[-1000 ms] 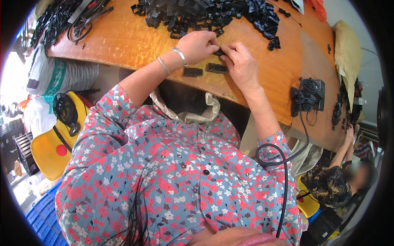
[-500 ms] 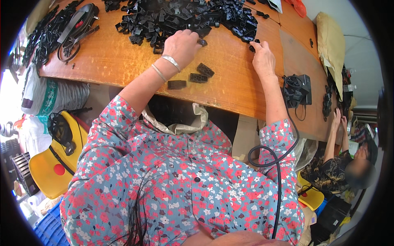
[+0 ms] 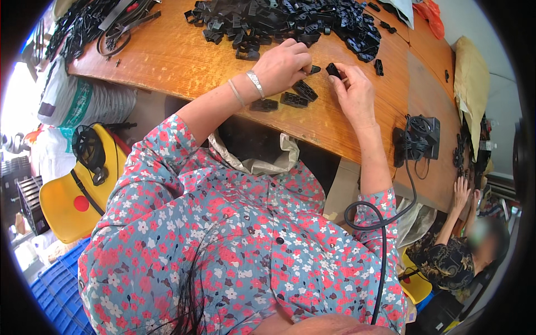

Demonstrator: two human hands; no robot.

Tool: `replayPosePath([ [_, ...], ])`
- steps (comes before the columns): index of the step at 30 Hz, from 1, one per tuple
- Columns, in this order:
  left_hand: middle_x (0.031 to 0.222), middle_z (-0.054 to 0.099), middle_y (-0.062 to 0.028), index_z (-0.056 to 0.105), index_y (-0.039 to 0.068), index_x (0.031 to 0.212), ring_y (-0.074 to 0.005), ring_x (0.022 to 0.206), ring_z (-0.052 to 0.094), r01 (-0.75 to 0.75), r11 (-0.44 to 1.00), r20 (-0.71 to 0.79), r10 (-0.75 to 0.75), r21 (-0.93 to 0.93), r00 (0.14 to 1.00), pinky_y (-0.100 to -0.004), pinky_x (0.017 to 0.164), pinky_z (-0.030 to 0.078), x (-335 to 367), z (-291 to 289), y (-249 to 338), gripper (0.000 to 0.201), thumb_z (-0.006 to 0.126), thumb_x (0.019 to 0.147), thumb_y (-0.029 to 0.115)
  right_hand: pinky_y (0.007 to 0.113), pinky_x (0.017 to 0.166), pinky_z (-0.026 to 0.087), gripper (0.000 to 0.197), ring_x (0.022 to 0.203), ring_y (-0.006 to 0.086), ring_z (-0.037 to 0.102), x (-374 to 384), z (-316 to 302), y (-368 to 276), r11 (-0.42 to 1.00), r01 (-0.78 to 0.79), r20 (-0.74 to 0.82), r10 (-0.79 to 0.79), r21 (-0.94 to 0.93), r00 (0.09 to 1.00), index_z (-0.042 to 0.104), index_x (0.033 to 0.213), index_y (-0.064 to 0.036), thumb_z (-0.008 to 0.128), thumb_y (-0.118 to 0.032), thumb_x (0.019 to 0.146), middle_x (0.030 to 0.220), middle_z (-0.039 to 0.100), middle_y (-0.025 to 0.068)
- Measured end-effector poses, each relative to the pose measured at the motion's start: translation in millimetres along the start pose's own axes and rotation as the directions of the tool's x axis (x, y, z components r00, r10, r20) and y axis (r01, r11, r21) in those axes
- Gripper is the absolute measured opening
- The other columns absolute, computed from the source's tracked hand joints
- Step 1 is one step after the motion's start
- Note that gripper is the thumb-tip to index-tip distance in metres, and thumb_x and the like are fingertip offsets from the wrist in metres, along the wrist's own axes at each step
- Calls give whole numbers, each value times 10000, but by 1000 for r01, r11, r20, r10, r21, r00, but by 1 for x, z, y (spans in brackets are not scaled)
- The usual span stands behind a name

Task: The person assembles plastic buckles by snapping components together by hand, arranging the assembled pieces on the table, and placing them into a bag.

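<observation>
My left hand (image 3: 285,66) is closed over the wooden table, its fingertips pinching a small black plastic piece (image 3: 315,70). Just to its right, my right hand (image 3: 355,95) grips a black plastic buckle-like part (image 3: 333,70) between thumb and fingers. The two held parts are close together but apart. Below my left hand, a few loose black blocks lie near the table's front edge, among them a ribbed block (image 3: 294,100). Another black piece (image 3: 379,67) lies alone to the right of my right hand. A large heap of black plastic parts (image 3: 279,19) spreads beyond both hands.
The wooden table (image 3: 167,61) also bears black straps (image 3: 120,28) at far left and a black adapter with coiled cable (image 3: 419,139) at right. Its cord loops past my right arm. A yellow chair (image 3: 67,206) stands at left. Another person's hands (image 3: 462,192) work at far right.
Both hands have drawn back from the heap and closer to each other. A black piece now lies alone near where my right hand was. The view has shifted, moving the table rightward.
</observation>
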State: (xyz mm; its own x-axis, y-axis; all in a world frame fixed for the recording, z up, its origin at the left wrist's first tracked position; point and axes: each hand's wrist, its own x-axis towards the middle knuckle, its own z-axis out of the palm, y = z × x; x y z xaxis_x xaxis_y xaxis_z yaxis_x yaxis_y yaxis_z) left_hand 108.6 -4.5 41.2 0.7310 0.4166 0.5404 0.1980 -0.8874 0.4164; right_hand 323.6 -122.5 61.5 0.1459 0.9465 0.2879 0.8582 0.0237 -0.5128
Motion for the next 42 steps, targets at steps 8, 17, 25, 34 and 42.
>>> replayPosePath([
  [8, 1009, 672, -98, 693, 57, 1018, -326, 1001, 631, 199, 973, -56, -206, -112, 977, -435, 907, 533, -16, 3, -6, 280, 847, 795, 131, 421, 754, 576, 288, 860, 339, 717, 10, 21, -22, 991, 124, -40, -122, 57, 992, 765, 1170, -51, 824, -129, 900, 1015, 692, 140],
  [17, 972, 680, -97, 710, 51, 1046, -323, 989, 648, 229, 972, -18, -230, -48, 973, -422, 913, 532, -13, 10, -8, 295, 829, 792, 142, 427, 734, 581, 271, 868, 339, 717, 7, 31, -28, 982, 190, -73, -190, -9, 979, 773, 1147, -63, 821, -101, 883, 1006, 684, 116],
  [25, 971, 740, -136, 748, 42, 980, -339, 989, 703, 438, 865, 184, -402, -245, 897, -451, 885, 569, -10, -3, -7, 243, 816, 852, 237, 426, 748, 589, 297, 932, 308, 697, -7, 41, -29, 934, 286, -18, -296, -215, 955, 772, 1189, -105, 771, -84, 892, 1027, 641, 84],
  [34, 910, 735, -133, 741, 42, 988, -315, 869, 733, 384, 912, 207, -352, -142, 913, -418, 785, 580, -16, 9, -9, 212, 781, 908, 234, 438, 805, 578, 270, 994, 322, 672, -20, 37, -18, 945, 295, 7, -297, -137, 955, 778, 1183, -92, 772, -126, 915, 1032, 659, 98],
  [42, 1069, 635, -119, 719, 62, 1052, -321, 1074, 639, 275, 879, -92, -260, 389, 961, -425, 900, 570, -2, -10, -28, 212, 790, 898, 189, 442, 864, 582, 279, 975, 346, 717, -10, -6, 57, 998, -4, -92, -2, -67, 996, 780, 1189, -47, 774, -196, 953, 1098, 705, 156],
])
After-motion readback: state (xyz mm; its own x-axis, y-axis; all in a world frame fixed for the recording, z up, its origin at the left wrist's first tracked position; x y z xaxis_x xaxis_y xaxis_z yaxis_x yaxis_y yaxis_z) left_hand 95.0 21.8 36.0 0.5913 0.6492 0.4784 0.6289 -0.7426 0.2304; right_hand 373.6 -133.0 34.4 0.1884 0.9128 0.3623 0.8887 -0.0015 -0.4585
